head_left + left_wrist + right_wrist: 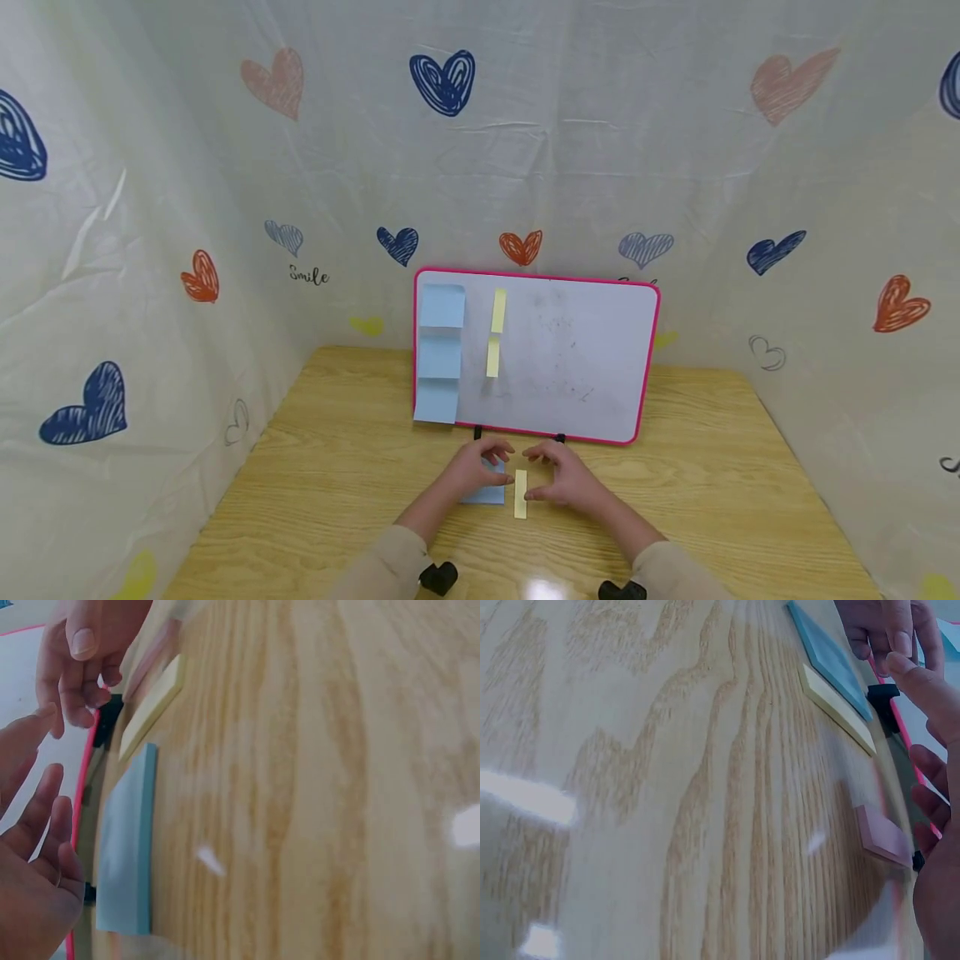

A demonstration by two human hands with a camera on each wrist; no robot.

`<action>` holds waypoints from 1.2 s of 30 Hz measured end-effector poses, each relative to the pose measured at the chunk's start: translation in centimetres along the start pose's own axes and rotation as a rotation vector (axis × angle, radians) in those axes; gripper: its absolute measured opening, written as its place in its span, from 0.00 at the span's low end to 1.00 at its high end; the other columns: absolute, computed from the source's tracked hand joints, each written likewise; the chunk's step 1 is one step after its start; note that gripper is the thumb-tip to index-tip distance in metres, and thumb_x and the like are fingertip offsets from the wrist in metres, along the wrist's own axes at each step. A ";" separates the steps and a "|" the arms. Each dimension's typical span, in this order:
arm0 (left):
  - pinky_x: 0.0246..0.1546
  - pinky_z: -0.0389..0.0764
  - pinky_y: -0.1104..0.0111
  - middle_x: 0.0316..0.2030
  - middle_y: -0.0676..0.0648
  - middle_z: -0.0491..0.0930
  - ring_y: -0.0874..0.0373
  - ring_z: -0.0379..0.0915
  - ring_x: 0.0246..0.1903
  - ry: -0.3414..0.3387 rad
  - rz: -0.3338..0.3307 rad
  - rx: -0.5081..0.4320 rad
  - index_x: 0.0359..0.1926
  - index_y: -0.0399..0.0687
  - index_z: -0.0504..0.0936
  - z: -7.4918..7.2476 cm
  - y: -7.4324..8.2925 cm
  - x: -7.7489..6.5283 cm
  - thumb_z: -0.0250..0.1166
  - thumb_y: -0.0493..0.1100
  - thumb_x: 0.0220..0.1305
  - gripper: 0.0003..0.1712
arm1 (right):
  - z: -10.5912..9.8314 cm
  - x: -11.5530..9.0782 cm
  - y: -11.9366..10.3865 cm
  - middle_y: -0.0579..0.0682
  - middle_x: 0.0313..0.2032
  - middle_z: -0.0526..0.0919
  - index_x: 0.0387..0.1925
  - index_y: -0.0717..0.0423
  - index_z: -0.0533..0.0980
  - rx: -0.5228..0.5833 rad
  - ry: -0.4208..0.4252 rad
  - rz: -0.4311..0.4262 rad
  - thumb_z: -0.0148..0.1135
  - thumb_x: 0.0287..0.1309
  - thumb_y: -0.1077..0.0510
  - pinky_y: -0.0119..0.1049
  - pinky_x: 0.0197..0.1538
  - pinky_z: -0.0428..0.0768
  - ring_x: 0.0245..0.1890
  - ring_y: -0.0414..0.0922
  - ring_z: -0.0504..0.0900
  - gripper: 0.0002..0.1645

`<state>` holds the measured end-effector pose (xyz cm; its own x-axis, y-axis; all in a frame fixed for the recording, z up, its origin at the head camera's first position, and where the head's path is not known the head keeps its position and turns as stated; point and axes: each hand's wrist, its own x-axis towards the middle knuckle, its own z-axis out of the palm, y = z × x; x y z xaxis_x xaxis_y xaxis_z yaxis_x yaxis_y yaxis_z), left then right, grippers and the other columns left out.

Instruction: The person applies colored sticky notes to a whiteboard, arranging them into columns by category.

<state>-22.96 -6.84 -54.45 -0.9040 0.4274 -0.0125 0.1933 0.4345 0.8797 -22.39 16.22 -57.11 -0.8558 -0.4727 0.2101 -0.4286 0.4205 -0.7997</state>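
Observation:
My left hand (pixel 480 467) is above a light blue sticky-note pad (pixel 485 494), covering part of it in the head view. Close by on the right, my right hand (pixel 567 477) hovers by a narrow pale yellow sticky-note pad (pixel 521 495). Both hands have loosely bent fingers, and I see nothing held in either. In the right wrist view a small pink pad (pixel 885 837) lies on the table below the right hand; the head view hides it. The left wrist view shows the left hand (pixel 41 855) apart from the blue pad (pixel 127 840).
Behind the hands a pink-framed whiteboard (pixel 573 358) stands on black feet (pixel 559 437). Three blue notes (pixel 439 358) run down its left side, with two yellow strips (pixel 492 357) beside them. The wooden table (pixel 337 500) meets a heart-printed curtain (pixel 555 175).

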 end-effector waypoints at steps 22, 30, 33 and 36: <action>0.38 0.70 0.70 0.42 0.54 0.74 0.63 0.64 0.37 -0.026 0.048 0.299 0.58 0.47 0.77 2.3 -1.4 -0.4 0.82 0.45 0.43 0.38 | 1.5 -0.7 1.4 0.40 0.33 0.76 0.44 0.46 0.80 -0.082 0.030 0.027 0.81 0.38 0.45 0.41 0.47 0.66 0.37 0.38 0.70 0.29; 0.38 0.69 0.69 0.43 0.54 0.70 0.62 0.63 0.37 -0.016 0.030 0.381 0.60 0.46 0.77 2.7 -1.4 -0.5 0.80 0.48 0.46 0.39 | 1.7 -0.8 1.2 0.39 0.34 0.76 0.44 0.47 0.80 -0.080 0.026 0.043 0.81 0.38 0.46 0.47 0.49 0.62 0.38 0.39 0.69 0.29; 0.44 0.71 0.66 0.44 0.53 0.70 0.58 0.66 0.42 -0.019 0.027 0.398 0.59 0.47 0.79 2.7 -1.5 -0.6 0.80 0.48 0.46 0.38 | 1.8 -0.8 1.2 0.39 0.33 0.76 0.44 0.47 0.80 -0.087 0.037 0.034 0.81 0.38 0.46 0.45 0.48 0.62 0.38 0.38 0.69 0.29; 0.49 0.72 0.63 0.45 0.52 0.70 0.54 0.67 0.46 -0.023 0.027 0.416 0.57 0.49 0.81 2.7 -1.5 -0.6 0.80 0.49 0.46 0.35 | 1.8 -0.9 1.1 0.39 0.33 0.76 0.44 0.47 0.80 -0.094 0.039 0.029 0.81 0.38 0.46 0.44 0.47 0.63 0.37 0.38 0.69 0.29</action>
<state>-21.63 -5.59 -57.06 -0.8885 0.4588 -0.0066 0.3589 0.7039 0.6129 -21.60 15.68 -59.24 -0.8782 -0.4291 0.2111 -0.4271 0.5053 -0.7499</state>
